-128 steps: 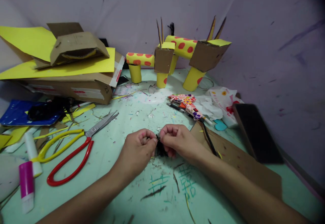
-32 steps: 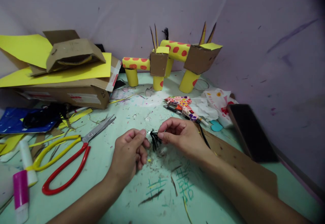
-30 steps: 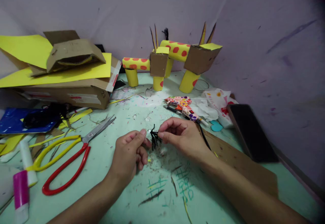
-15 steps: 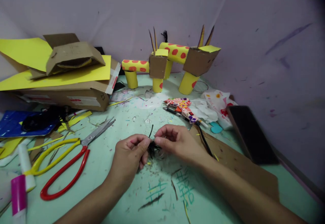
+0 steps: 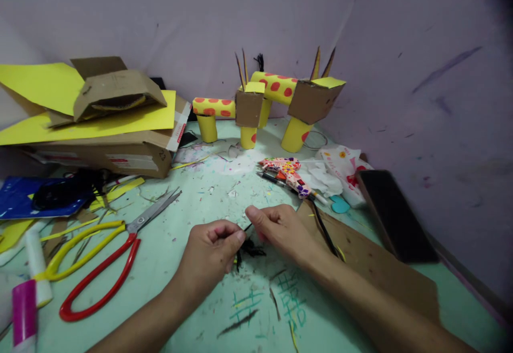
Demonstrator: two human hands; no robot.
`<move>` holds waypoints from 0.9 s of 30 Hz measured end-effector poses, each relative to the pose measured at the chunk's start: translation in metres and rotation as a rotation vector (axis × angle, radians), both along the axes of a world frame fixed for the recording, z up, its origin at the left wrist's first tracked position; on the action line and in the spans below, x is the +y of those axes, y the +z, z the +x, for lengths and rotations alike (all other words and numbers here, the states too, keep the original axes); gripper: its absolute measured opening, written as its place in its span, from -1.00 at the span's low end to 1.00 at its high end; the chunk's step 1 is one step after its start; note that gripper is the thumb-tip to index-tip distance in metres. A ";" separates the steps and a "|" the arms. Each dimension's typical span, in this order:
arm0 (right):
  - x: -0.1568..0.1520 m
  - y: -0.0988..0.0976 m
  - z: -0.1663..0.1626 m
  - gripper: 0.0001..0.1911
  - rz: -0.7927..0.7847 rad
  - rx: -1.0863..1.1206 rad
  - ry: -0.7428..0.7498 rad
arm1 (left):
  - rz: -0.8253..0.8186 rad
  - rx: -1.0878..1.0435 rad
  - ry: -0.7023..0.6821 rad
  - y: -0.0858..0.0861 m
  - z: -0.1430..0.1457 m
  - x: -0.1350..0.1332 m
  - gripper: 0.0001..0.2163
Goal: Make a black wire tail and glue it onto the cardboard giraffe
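Observation:
A small bundle of black yarn (image 5: 250, 247) lies on the green table (image 5: 192, 198) between my two hands. My left hand (image 5: 210, 254) is closed, pinching one strand of the yarn between thumb and forefinger. My right hand (image 5: 280, 230) is also closed and pinches the yarn from the other side, its thumb stretched toward the left hand. Both wrists rest near the tabletop.
Red and yellow scissors (image 5: 100, 246) lie at the left, with glue sticks (image 5: 26, 310) near them. A yellow, red-spotted tube-and-cardboard animal (image 5: 276, 99) stands at the back. A patterned glue gun (image 5: 290, 170), a phone (image 5: 395, 214), a cardboard sheet (image 5: 385, 262) and a cardboard box (image 5: 120, 144) surround the hands.
Both hands have dropped nearer the table and drawn together. The yarn bundle, held up between the fingertips a second ago, now lies low on the table.

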State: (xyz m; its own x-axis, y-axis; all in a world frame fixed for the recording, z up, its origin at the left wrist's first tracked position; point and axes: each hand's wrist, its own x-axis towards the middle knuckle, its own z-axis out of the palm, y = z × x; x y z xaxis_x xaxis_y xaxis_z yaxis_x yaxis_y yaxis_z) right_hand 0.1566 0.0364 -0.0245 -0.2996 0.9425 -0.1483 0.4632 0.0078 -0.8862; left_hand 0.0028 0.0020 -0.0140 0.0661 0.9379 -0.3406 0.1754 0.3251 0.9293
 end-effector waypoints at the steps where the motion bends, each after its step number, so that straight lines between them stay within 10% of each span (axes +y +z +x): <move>1: 0.000 -0.001 -0.001 -0.40 0.003 0.001 -0.002 | 0.006 0.004 -0.005 0.000 0.000 0.000 -0.79; 27: 0.001 0.013 -0.001 -0.74 0.060 0.025 0.072 | -0.025 -0.171 0.088 -0.004 0.000 0.002 -0.75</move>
State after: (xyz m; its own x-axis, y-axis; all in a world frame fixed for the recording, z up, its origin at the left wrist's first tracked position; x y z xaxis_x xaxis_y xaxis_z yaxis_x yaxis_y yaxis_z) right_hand 0.1554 0.0374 -0.0113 -0.3700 0.9253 -0.0834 0.4371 0.0942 -0.8945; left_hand 0.0032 0.0036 -0.0179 0.0427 0.9341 -0.3543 -0.0146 0.3552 0.9347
